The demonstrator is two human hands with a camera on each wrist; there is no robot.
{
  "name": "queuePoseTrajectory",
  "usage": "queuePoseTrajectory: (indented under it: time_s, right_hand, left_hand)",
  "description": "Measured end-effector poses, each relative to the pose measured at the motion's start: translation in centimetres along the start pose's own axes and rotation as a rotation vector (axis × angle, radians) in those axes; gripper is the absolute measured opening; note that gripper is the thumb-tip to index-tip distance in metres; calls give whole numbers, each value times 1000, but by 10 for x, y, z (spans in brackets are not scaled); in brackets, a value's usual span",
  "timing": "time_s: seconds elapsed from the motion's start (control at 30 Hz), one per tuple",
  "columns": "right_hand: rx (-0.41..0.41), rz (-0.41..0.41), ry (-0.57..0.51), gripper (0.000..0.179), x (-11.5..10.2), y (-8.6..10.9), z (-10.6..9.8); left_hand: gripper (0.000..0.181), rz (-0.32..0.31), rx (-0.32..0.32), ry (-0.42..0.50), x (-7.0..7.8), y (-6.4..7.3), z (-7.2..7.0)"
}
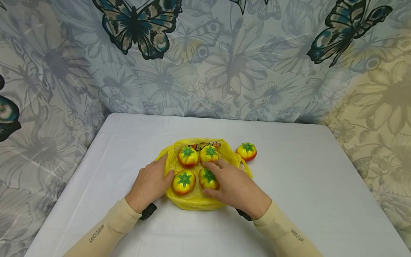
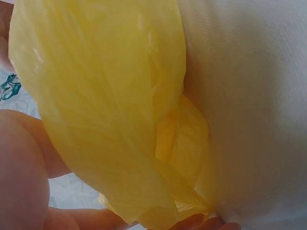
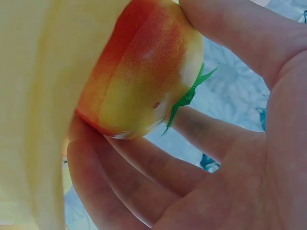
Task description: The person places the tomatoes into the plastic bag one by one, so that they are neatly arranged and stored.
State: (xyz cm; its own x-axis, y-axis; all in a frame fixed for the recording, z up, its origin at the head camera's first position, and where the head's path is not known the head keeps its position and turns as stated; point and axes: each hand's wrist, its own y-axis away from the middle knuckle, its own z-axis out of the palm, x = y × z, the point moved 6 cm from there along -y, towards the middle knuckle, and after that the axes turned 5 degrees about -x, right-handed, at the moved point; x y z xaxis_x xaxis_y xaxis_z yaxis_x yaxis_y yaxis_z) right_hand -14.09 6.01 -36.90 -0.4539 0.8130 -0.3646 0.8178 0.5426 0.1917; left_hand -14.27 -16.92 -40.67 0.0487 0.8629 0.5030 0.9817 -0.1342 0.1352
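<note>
A yellow plastic bag (image 1: 196,205) lies spread wide on the table, its mouth facing up. Inside it sit several red-and-yellow artificial tomatoes with green star-shaped leaves, among them a near left tomato (image 1: 184,182) and a far left tomato (image 1: 187,157). My right hand (image 1: 236,184) grips the near right tomato (image 1: 207,179), thumb and fingers around its sides; the right wrist view shows this tomato (image 3: 144,72) close up. On the bag's left side, my left hand (image 1: 152,184) holds the bag's wall, and in the left wrist view the bag (image 2: 105,105) hides part of the fingers.
One more tomato (image 1: 246,151) stands on the table just outside the bag, at its far right. A white cloth covers the table (image 1: 305,185). Behind it hangs a butterfly-and-flower patterned fabric (image 1: 234,67).
</note>
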Motion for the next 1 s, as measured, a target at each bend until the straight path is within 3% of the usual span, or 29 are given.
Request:
queuePoseTrajectory:
  time_s: [1.0]
  right_hand:
    - [-31,-88,57,74,-8,-2,16]
  left_hand:
    - [57,8,4,-4,1,0,0]
